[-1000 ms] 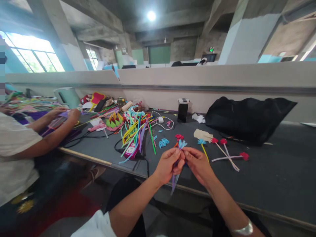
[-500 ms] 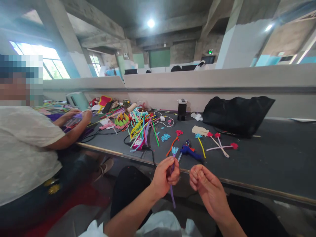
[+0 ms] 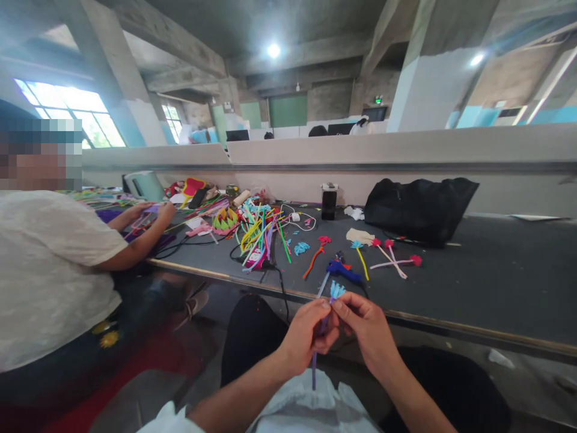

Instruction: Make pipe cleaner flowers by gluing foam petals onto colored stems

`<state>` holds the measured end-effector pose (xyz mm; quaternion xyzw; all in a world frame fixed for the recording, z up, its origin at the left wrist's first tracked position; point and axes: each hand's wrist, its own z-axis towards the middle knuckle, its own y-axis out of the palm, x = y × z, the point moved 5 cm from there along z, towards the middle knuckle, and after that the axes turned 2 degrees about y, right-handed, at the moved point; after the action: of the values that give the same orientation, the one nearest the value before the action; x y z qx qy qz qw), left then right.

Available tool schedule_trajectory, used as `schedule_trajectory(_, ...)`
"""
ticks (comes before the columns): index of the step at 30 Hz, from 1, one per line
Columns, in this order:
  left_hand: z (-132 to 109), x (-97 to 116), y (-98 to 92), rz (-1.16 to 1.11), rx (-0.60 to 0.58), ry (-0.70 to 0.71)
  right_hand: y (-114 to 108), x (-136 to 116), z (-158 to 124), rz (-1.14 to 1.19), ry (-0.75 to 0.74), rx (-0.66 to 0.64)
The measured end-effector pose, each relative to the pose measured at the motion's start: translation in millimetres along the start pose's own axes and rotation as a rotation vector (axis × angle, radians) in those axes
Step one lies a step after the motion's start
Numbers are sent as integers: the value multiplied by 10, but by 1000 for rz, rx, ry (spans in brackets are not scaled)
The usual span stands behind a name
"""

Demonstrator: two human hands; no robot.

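My left hand (image 3: 309, 334) is closed round the purple stem of a pipe-cleaner flower (image 3: 336, 291) with a light blue head. My right hand (image 3: 363, 328) pinches the same stem just under the blue head. Both hands sit in front of the dark table's near edge (image 3: 451, 328), above my lap. The stem's lower end hangs down below my left hand. On the table just beyond lie a blue glue gun (image 3: 345, 272) and finished flowers with red heads (image 3: 392, 255).
A heap of coloured pipe cleaners (image 3: 259, 231) lies at the table's middle left, with cables around it. A black bag (image 3: 417, 207) and a small black box (image 3: 329, 203) stand by the back wall. A person in a white shirt (image 3: 49, 270) works at the left.
My right hand, which had let go and hung apart half a second ago, has come back onto the stem. Both hands sit lower and nearer my lap than a second ago.
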<state>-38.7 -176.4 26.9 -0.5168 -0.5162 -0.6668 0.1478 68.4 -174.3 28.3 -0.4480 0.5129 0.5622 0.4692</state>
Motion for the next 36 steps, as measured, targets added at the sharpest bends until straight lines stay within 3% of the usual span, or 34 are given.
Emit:
schedule_trajectory(4, -117, -116, -4, 7, 60, -42, -65, -82, -115, -306, -133, 78)
schedule_trajectory(7, -176, -109, -63, 6, 137, 16, -32, -122, -216, -415, -222, 52)
schedule_trajectory(11, -225, 53, -220, 9, 280, 185, 23, 64, -364, -346, -139, -35)
schedule_trajectory(15, -319, 102, -321, 57, 355, 225, 52, 383, -459, -181, 8, 7)
schedule_trajectory(21, -421, -140, -268, 140, 293, 260, 301, 551, -472, -153, -98, -66)
schedule_trajectory(25, -390, -337, -333, 151, 293, 145, 349, 722, -520, -91, -8, -58)
schedule_trajectory(30, -438, -160, -643, 363, 436, 254, 30, 1166, -622, 22, 147, 83)
schedule_trajectory(34, -553, 131, -1035, 534, 670, 366, -370, 1647, -708, 89, 195, 262)
schedule_trajectory(36, -567, 193, -1213, 568, 720, 389, -517, 1870, -735, 133, 252, 320)
